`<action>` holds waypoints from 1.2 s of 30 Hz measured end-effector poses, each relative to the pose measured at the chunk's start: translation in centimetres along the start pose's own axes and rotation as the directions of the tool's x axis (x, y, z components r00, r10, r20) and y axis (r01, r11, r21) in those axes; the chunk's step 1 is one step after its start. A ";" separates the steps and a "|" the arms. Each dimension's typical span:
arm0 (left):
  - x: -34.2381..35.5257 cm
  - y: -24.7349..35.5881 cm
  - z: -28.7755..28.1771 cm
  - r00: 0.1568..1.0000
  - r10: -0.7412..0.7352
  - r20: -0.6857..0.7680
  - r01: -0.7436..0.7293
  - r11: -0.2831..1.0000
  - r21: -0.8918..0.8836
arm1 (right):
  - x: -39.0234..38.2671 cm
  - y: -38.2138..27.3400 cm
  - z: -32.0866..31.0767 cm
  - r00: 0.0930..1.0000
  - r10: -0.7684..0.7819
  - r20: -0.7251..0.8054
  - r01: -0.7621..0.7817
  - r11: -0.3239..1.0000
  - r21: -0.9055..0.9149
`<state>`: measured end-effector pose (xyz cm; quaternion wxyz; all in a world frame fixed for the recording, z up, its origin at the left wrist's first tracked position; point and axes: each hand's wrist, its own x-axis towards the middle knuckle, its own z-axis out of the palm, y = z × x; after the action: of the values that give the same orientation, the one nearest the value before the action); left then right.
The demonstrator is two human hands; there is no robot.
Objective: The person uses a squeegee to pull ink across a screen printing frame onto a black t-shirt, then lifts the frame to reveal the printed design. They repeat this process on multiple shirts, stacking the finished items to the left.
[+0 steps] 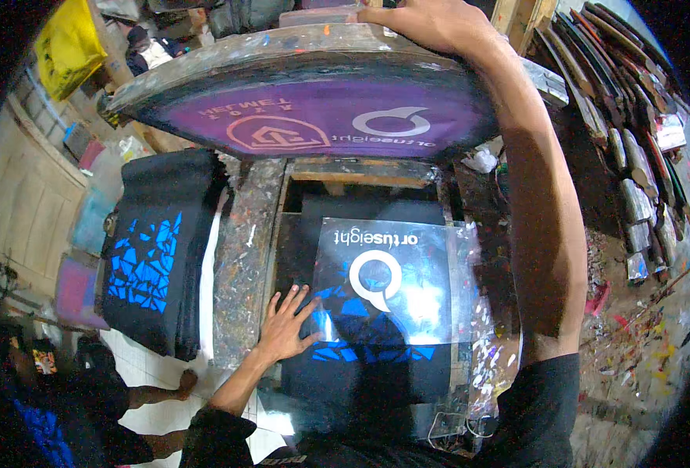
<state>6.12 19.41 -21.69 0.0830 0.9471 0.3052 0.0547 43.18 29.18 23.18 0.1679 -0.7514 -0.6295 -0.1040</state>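
A large screen-printing frame (259, 48) stands tilted up at the far side, its purple mesh (345, 97) facing me with pale lettering and logos. My right hand (438, 25) reaches over it and grips its upper edge. Below lies a black fabric piece (376, 382) with a blue shard pattern, on a board. Over part of it rests a clear plastic sheet (434, 316) bearing a white round logo and mirrored lettering; glare covers some of it. My left hand (284, 326), fingers spread and holding nothing, lies at the left edge of the fabric and sheet.
A stack of black fabric pieces (146, 179) with blue prints sits to the left. A paint-spattered bench (239, 257) surrounds the board. Several screen frames or squeegees (618, 109) lean at the far right. Another person's legs (157, 394) show at lower left.
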 end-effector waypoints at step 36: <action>-9.4 3.5 2.1 0.532 -0.834 0.143 0.140 -0.079 -0.987 | -16.7 5.2 33.3 0.927 -0.204 0.315 0.197 0.979 0.054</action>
<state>0.86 10.84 -23.55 0.5745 0.3981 0.5512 0.4556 43.36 25.94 -14.26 0.0604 -0.6881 -0.7230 0.0089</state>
